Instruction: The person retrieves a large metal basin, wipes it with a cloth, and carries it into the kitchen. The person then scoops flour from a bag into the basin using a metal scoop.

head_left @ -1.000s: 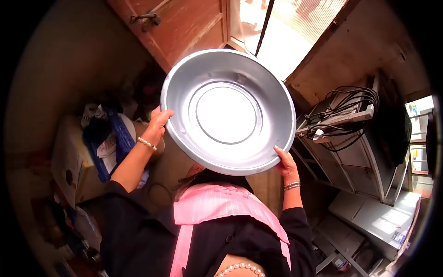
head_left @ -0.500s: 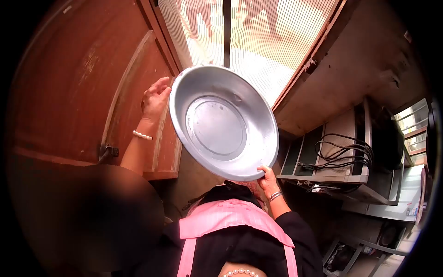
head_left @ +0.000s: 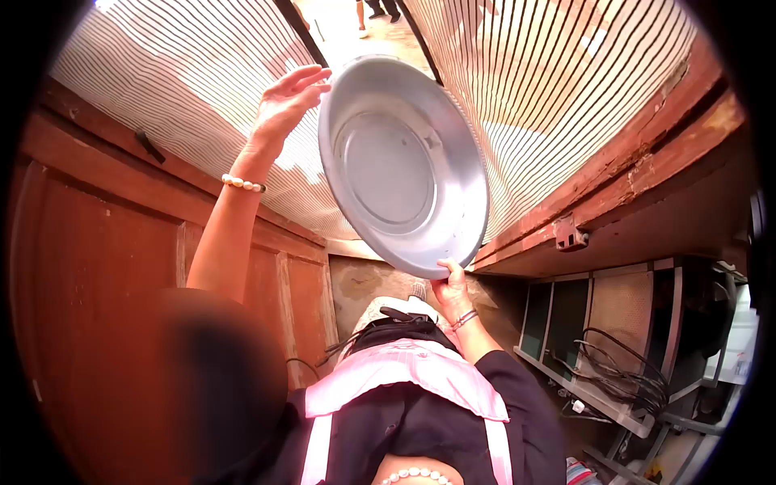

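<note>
Wearing a string of pale beads (head_left: 416, 473) at the neck, a dark top (head_left: 521, 404) and a pink apron (head_left: 404, 370). Gripping a silvery-grey basin (head_left: 388, 170) at its lower rim with the right hand (head_left: 453, 293), laying the thumb over the inner edge and tucking the fingers behind. Wearing a metal bracelet (head_left: 465, 318) on that wrist. Extending the basin forward and slightly leftward from this grip, holding nearly all of it beyond the right hand. Tilting it steeply, turning its hollow side back toward the body.

Raising the left hand (head_left: 287, 105) beside the upper left rim, spreading the fingers loosely with a slight bend, bringing the fingertips next to the edge; not managing to tell whether touching it. Wearing a beaded bracelet (head_left: 242, 184) on the left wrist.

Having a metal-framed rack (head_left: 620, 303) off to the right, with dark cable (head_left: 638, 396) bunched at its side, and reddish-brown wooden panels (head_left: 121, 275) to the left, past the forearm. Facing a striped, see-through curtain (head_left: 566, 81) beyond the basin, lining up the far rim with the gap between its two halves. Seeing bright ground (head_left: 404, 39) through that gap, and, farthest off, lower legs (head_left: 361, 14) at the top edge of the view.
</note>
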A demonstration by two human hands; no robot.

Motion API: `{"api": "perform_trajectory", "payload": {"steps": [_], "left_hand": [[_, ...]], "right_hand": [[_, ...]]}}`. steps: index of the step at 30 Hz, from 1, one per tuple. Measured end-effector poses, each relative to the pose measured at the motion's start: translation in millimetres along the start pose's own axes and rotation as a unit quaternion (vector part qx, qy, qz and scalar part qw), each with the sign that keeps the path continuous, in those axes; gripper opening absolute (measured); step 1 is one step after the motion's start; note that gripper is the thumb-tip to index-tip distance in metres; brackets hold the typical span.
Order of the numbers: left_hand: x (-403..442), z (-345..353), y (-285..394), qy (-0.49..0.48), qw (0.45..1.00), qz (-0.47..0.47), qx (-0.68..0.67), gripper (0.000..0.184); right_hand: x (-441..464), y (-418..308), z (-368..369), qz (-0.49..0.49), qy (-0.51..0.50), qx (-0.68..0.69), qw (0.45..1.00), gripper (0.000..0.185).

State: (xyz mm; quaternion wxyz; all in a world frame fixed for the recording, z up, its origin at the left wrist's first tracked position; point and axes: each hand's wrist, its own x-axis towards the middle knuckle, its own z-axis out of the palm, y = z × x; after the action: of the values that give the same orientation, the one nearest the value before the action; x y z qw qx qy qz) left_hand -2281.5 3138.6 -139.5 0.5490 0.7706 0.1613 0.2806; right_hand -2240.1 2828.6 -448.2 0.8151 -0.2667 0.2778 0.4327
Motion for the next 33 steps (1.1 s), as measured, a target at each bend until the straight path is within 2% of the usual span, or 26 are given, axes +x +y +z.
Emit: {"api": "perform_trajectory", "payload": {"steps": [3, 5, 7, 9, 11, 13, 15, 18, 19, 21, 23, 24, 26, 31, 33], "left_hand": [[73, -14, -12, -0.025, 0.999, 0.025, -0.022, 0.041], [120, -12, -18, -0.001, 1.000, 0.031, 0.002, 0.037], [164, -22, -36, 0.030, 0.998, 0.048, -0.039, 0.037], [207, -28, -50, 0.084, 0.994, 0.044, -0.050, 0.037], [245, -12, -69, 0.105, 0.992, 0.067, 0.005, 0.036], [284, 20, -105, 0.000, 0.998, -0.053, -0.045, 0.037], [336, 45, -157, -0.105, 0.991, -0.069, -0.049, 0.043], [389, 87, -147, -0.140, 0.975, -0.011, -0.170, 0.053], [410, 96, -146, -0.169, 0.977, -0.003, -0.127, 0.049], [439, 125, -144, -0.163, 0.985, 0.062, -0.014, 0.040], [482, 139, -153, -0.198, 0.979, -0.002, 0.047, 0.042], [506, 146, -161, -0.217, 0.971, 0.010, 0.105, 0.046], [546, 143, -172, -0.232, 0.964, 0.015, 0.131, 0.047], [610, 95, -175, -0.148, 0.968, -0.019, 0.200, 0.037], [632, 71, -199, -0.106, 0.975, -0.035, 0.190, 0.032]], "right_hand": [[37, -12, 73, -0.024, 0.004, 0.016, 1.000, 0.012], [55, -12, 106, -0.025, -0.040, 0.057, 0.997, 0.010], [82, -8, 133, -0.051, -0.033, 0.110, 0.992, 0.011], [108, -2, 160, -0.019, -0.038, 0.155, 0.987, 0.012], [133, 3, 185, -0.030, -0.054, 0.182, 0.981, 0.012], [157, 3, 221, -0.028, -0.081, 0.210, 0.974, 0.012], [200, 3, 239, -0.032, -0.109, 0.235, 0.965, 0.012], [245, -9, 289, -0.086, -0.077, 0.277, 0.954, 0.012], [260, -13, 298, -0.103, -0.104, 0.271, 0.951, 0.012], [286, -19, 326, -0.144, -0.089, 0.304, 0.937, 0.015], [313, -27, 353, -0.164, -0.118, 0.322, 0.925, 0.016], [323, -33, 365, -0.158, -0.121, 0.345, 0.917, 0.017], [343, -39, 396, -0.144, -0.095, 0.352, 0.920, 0.015], [398, -57, 450, -0.055, -0.152, 0.318, 0.934, 0.010], [410, -70, 461, -0.050, -0.081, 0.298, 0.950, 0.013]]}}
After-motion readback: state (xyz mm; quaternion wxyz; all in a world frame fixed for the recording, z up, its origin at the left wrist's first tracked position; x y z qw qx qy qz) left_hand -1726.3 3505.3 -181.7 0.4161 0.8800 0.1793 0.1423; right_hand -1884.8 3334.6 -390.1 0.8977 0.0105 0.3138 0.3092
